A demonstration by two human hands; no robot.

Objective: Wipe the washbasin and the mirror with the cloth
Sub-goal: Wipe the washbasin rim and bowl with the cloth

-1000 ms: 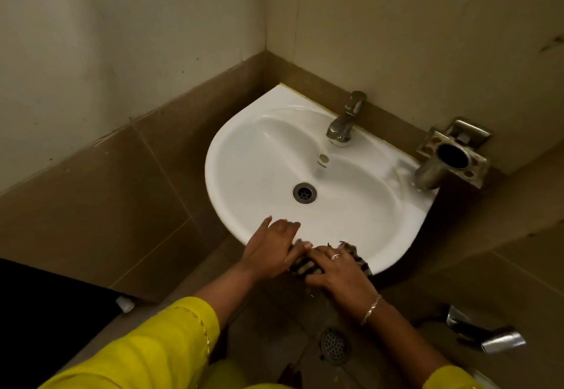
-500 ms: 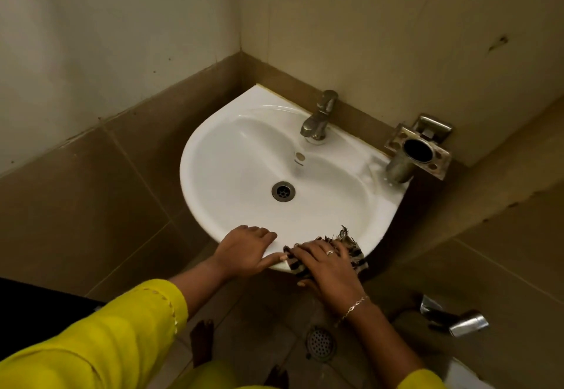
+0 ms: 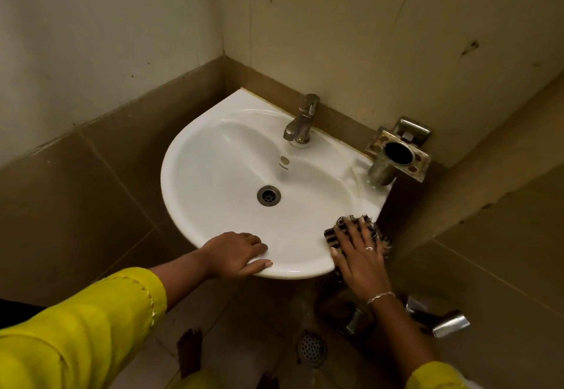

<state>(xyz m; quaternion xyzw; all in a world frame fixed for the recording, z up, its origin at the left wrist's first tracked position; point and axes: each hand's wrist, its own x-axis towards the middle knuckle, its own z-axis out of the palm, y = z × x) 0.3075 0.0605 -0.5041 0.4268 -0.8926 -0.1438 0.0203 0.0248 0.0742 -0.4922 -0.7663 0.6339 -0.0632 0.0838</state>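
Observation:
A white corner washbasin (image 3: 213,156) is fixed where two walls meet, with a steel tap (image 3: 302,120) at its back and a drain (image 3: 268,195) in the bowl. My right hand (image 3: 360,254) lies flat on a dark striped, frayed cloth (image 3: 334,237) and presses it on the basin's front right rim. My left hand (image 3: 238,252) rests on the front rim with spread fingers and holds nothing. No mirror is in view.
A metal tumbler holder (image 3: 399,152) sticks out of the wall right of the basin. Below it a steel spout (image 3: 448,324) projects from the tiled wall. A round floor drain (image 3: 311,349) lies under the basin. Brown wall tiles close in on both sides.
My right hand has slid the cloth to the right along the front rim, away from my left hand. The left hand stays on the rim.

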